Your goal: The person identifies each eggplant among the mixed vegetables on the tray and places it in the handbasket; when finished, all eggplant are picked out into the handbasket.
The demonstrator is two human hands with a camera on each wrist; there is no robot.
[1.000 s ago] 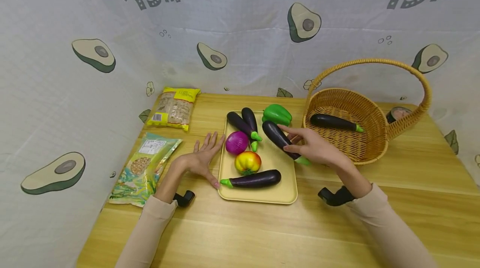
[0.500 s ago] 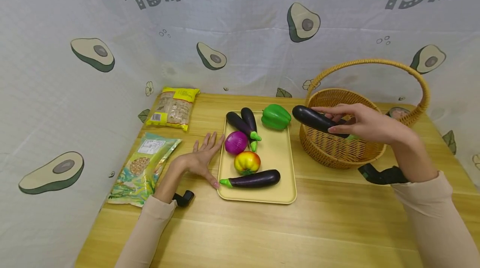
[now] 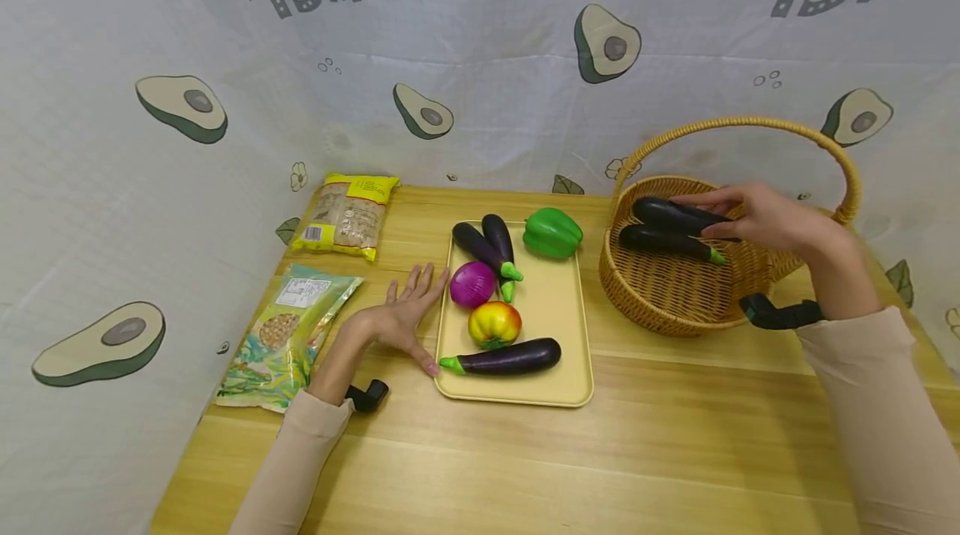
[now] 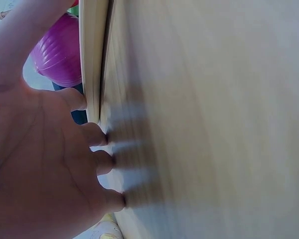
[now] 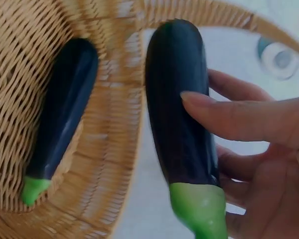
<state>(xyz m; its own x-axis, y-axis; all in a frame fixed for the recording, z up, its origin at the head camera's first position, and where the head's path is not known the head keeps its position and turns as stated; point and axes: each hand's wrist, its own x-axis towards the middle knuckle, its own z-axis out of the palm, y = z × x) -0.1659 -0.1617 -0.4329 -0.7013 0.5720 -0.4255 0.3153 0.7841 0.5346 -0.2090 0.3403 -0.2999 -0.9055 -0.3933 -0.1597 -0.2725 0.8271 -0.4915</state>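
Note:
An eggplant (image 5: 182, 109) with a green stem is pinched between the thumb and fingers of my right hand (image 3: 776, 222). In the head view it appears over the wicker basket (image 3: 652, 310), just behind a second eggplant (image 5: 65, 109) lying inside. My left hand (image 3: 397, 320) is spread on the table, its fingers touching the left edge of the yellow tray (image 3: 558, 302). On the tray lie an eggplant (image 3: 510, 357) at the front, two crossed eggplants (image 3: 480, 245) at the back, a purple onion (image 3: 472, 285), a yellow-red fruit or vegetable (image 3: 495, 325) and a green bell pepper (image 3: 552, 232).
The basket's tall handle (image 3: 738, 122) arches above its opening. Two food bags stand left of the tray: a yellow bag (image 3: 348, 216) at the back and a green bag (image 3: 288, 339) in front. A printed curtain (image 3: 510, 102) hangs behind the table.
My right hand has lifted the eggplant off the tray and carried it right, then slightly back, over the basket. My left hand stays at the tray's edge.

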